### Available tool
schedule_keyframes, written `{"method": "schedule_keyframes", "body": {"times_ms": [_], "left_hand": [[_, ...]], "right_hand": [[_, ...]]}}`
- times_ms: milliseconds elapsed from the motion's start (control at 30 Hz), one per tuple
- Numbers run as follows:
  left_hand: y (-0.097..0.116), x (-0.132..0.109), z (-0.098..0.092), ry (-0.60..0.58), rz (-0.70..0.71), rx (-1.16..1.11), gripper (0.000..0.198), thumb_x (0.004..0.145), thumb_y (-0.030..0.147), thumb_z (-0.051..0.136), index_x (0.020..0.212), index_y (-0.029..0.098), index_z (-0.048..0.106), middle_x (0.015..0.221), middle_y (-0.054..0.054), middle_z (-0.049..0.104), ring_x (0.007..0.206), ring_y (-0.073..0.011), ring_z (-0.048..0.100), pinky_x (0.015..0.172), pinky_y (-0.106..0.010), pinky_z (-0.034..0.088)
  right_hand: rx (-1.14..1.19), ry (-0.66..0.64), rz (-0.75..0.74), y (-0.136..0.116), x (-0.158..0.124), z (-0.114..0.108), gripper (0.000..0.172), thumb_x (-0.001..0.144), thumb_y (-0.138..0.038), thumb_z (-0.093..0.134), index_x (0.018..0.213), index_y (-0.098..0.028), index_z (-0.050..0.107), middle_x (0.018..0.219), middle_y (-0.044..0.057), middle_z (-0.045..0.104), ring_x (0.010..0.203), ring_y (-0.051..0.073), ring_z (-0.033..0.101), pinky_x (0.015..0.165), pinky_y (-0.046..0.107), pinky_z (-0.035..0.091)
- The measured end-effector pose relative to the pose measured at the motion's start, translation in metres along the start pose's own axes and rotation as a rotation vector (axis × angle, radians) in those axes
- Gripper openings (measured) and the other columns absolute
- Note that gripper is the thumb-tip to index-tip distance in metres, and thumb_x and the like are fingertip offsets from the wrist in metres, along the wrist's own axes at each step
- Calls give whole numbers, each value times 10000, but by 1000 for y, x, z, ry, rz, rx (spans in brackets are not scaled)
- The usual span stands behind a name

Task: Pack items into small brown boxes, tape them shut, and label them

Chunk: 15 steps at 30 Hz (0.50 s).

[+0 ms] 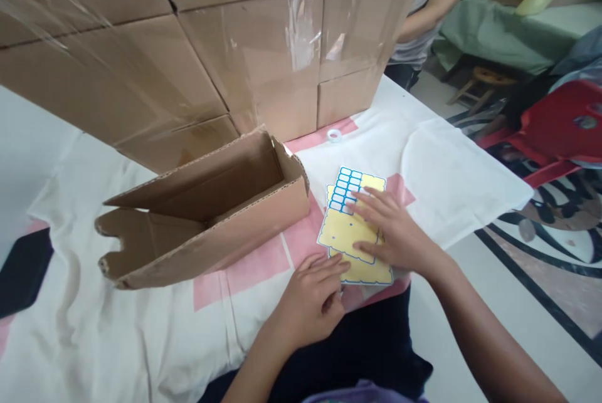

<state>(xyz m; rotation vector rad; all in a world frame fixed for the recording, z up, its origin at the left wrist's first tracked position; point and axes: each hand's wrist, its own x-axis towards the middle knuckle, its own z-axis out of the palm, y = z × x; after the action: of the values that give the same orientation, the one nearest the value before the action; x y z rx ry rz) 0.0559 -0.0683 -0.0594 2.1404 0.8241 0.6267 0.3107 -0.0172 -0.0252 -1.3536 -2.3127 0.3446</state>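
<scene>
Two yellow sticker sheets [357, 224] with blue wavy borders overlap on the cloth near the table's front edge. Rows of white, blue-edged labels fill the top left of the upper sheet; the lower sheet [369, 272] sticks out toward me. My right hand [397, 230] lies over the upper sheet's right side, fingers spread, and covers part of it. At the lower left, my left hand [316, 298] rests its loosely bent fingertips on the lower sheet, with a gap between thumb and fingers. Neither hand grips anything that I can see.
Left of the sheets stands an open, narrow cardboard box [254, 218]. Behind it rises a wall of taped cartons [268, 58]. A tape roll [333, 135] lies by the cartons. A dark flat object [26, 271] is far left. Beyond the table are a person [435, 11] and a red chair [564, 124].
</scene>
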Motion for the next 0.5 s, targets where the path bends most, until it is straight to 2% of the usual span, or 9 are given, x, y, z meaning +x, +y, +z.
{"method": "schedule_keyframes", "body": {"times_ms": [67, 133, 367, 433, 500], "left_hand": [[1, 1, -1, -16, -35, -26, 166, 756, 72, 518, 772, 224, 584, 1328, -71, 708, 1340, -251, 593, 1170, -509, 418], [2, 2, -3, -22, -67, -46, 166, 768, 72, 508, 763, 225, 571, 1323, -72, 711, 1337, -252, 595, 1171, -516, 413], [3, 5, -4, -8, -98, -107, 151, 797, 89, 492, 751, 230, 520, 1280, -82, 733, 1308, -270, 619, 1124, -549, 438], [3, 6, -5, 11, -107, -151, 148, 815, 100, 484, 751, 233, 492, 1252, -94, 745, 1288, -277, 631, 1104, -549, 446], [3, 7, -7, 53, -111, -210, 135, 864, 145, 473, 765, 236, 476, 1204, -111, 756, 1258, -286, 642, 1063, -539, 467]], "right_hand": [[-108, -151, 17, 7, -13, 14, 661, 895, -490, 687, 1506, -323, 497, 1605, 72, 450, 1510, 399, 328, 1177, 687, 268], [-176, -195, 52, 15, -14, 22, 635, 941, -505, 619, 1532, -332, 462, 1631, 58, 411, 1528, 387, 302, 1185, 691, 241], [-283, -143, 265, 77, 32, 12, 528, 1031, -489, 446, 1521, -297, 481, 1636, 69, 399, 1523, 400, 302, 1161, 706, 246], [-272, -82, 296, 84, 39, 6, 502, 1036, -454, 447, 1496, -265, 515, 1630, 97, 406, 1514, 420, 302, 1149, 721, 244], [-228, 46, 281, 75, 36, -2, 436, 1029, -409, 482, 1419, -247, 592, 1594, 120, 456, 1481, 423, 348, 1143, 706, 262]]}}
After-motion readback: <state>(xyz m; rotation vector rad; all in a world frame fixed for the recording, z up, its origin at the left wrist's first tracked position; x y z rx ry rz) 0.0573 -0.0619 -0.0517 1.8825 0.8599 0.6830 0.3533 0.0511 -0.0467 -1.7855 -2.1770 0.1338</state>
